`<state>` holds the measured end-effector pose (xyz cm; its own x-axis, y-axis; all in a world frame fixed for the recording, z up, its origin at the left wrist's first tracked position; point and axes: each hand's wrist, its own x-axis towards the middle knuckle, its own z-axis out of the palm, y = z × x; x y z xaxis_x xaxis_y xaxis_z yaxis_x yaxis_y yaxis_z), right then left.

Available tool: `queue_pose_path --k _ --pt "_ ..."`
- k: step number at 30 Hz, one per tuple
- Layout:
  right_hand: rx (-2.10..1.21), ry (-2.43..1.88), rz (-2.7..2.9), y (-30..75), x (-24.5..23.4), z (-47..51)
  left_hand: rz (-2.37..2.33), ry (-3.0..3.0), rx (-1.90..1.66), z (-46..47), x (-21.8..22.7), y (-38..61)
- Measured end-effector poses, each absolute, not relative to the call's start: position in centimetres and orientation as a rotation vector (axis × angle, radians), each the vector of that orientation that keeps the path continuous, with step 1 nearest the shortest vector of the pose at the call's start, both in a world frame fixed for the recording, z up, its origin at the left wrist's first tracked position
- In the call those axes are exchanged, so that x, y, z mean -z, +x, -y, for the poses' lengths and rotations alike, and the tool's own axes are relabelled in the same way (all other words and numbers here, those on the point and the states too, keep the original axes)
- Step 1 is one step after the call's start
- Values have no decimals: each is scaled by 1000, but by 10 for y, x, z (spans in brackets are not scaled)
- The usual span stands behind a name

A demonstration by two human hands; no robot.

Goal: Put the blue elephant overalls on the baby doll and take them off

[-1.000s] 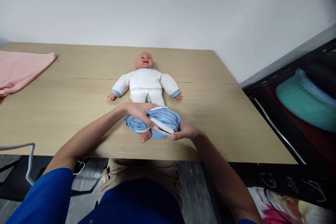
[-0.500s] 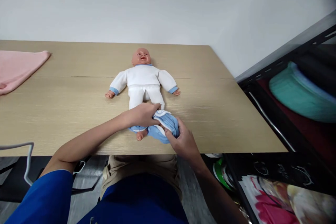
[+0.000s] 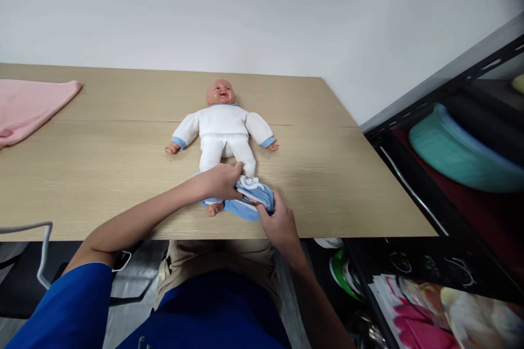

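A baby doll [image 3: 223, 120] in a white top and white bottoms lies on its back, its head away from me and its feet towards me. Bunched around its lower legs are blue baby pants [image 3: 257, 193] with white trim and a white pattern. One bare foot [image 3: 215, 209] pokes out on the left; the other is mostly hidden in the gathered cloth. My left hand [image 3: 223, 181] reaches across the shins and pinches the near side of the bunched pants. Thumb and fingers of my right hand [image 3: 280, 222] grip the same bunch from the right.
The doll rests on a wooden table [image 3: 327, 174] against a white wall. At the far left lies a pink cloth [image 3: 36, 106]. On the right stands a black shelf holding a teal bundle [image 3: 462, 147]. Below it are pink and printed items [image 3: 426, 316]. A white cable [image 3: 45, 256] curves at the left.
Both hands have shifted slightly left with the bunched pants, and a white pattern on the cloth now shows. The doll's upper body stays in place.
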<state>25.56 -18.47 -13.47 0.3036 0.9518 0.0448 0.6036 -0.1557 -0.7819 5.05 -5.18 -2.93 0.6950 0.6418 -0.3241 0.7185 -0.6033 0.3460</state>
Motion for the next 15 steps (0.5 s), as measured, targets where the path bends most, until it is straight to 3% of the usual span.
queue_pose_path --k 10,15 --pt "-1041 -1468 1172 249 160 171 -857 2024 -376 40 72 29" --pt "-1007 -1365 1143 240 163 169 -782 1903 -464 38 71 23"
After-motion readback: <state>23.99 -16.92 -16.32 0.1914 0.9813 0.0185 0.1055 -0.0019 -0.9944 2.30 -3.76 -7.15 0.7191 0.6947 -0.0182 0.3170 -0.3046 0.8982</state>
